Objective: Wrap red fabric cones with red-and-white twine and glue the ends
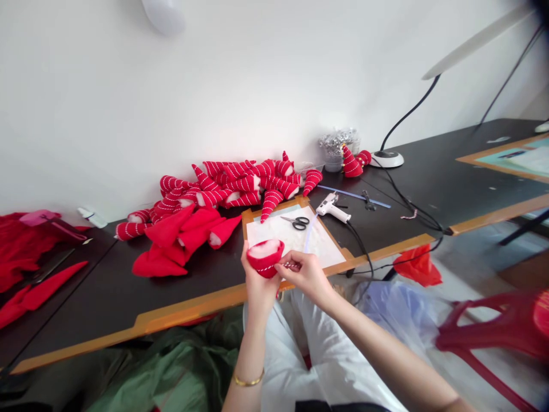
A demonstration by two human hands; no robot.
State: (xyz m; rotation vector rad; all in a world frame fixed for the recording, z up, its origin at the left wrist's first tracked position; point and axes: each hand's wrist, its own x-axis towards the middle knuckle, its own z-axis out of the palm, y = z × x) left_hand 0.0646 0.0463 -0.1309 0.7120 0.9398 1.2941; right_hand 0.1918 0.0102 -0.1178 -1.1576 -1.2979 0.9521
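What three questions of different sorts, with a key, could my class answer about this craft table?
1. True or false: the glue gun lies to the right of the scissors, as pictured.
2. Multiple choice: the left hand holds
A) the scissors
B) a stuffed red piece
C) the glue gun
3. Fill in the missing word: the base of the lamp is mainly ____ in colour.

Key: 1. True; 2. B; 3. white

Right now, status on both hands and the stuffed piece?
Left hand cupping red stuffed piece. Right hand pinching striped cord against it. Scissors, glue gun just beyond.
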